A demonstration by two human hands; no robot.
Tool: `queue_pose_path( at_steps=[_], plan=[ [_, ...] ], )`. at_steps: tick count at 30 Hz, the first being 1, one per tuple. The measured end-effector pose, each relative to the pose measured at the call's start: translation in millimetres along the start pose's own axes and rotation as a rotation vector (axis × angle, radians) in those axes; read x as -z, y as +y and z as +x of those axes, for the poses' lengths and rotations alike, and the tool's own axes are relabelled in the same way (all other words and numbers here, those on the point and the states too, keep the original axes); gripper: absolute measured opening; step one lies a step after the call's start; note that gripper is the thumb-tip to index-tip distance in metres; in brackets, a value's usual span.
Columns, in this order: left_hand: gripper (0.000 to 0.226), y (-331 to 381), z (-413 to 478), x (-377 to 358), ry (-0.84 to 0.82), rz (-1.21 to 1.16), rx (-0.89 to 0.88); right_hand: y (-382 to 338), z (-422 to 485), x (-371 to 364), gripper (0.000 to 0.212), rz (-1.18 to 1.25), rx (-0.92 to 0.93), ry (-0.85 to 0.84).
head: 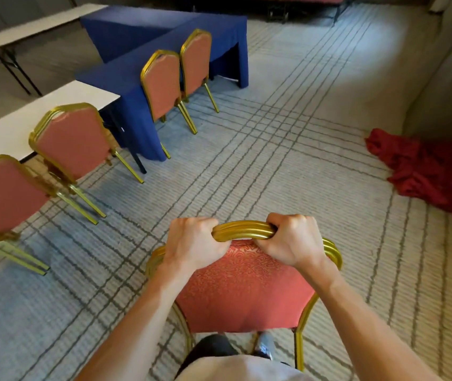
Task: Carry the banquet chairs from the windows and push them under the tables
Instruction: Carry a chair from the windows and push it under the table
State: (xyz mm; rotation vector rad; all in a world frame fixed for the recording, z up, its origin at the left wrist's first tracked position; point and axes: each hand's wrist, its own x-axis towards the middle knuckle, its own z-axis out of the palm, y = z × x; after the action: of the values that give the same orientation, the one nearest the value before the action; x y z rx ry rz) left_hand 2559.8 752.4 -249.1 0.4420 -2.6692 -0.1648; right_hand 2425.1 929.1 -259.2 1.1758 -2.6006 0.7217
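A banquet chair [246,292] with a red patterned back and gold frame is right in front of me, its back facing me. My left hand [194,240] grips the left part of its gold top rail and my right hand [290,239] grips the right part. Two matching chairs [73,138] stand pushed against the white table [7,130] at the left. Two more chairs [161,81] stand at the blue-draped table [125,75] further back. The seat and front legs of the chair I hold are hidden beneath its back.
A heap of red cloth [425,171] lies on the carpet at the right, by a wall. Another white folding table [26,26] stands at the far left. Striped grey carpet [288,138] stretches open between me and the tables.
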Motion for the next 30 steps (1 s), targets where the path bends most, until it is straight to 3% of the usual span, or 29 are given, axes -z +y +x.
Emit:
queue_pose_path(
  at_steps=[9, 14, 20, 30],
  plan=[
    [0.041, -57, 148, -67, -0.002, -0.019, 0.028, 55, 159, -57, 0.048, -0.023, 0.026, -0.008],
    [0.058, -101, 241, -116, -0.032, -0.060, 0.027, 82, 255, -97, 0.045, -0.034, -0.014, -0.078],
    [0.043, -142, 360, -147, -0.021, -0.066, -0.034, 107, 365, -114, 0.046, -0.084, -0.076, -0.037],
    [0.040, -183, 542, -215, -0.066, -0.139, -0.136, 181, 524, -159, 0.043, -0.091, -0.138, -0.034]
  ],
)
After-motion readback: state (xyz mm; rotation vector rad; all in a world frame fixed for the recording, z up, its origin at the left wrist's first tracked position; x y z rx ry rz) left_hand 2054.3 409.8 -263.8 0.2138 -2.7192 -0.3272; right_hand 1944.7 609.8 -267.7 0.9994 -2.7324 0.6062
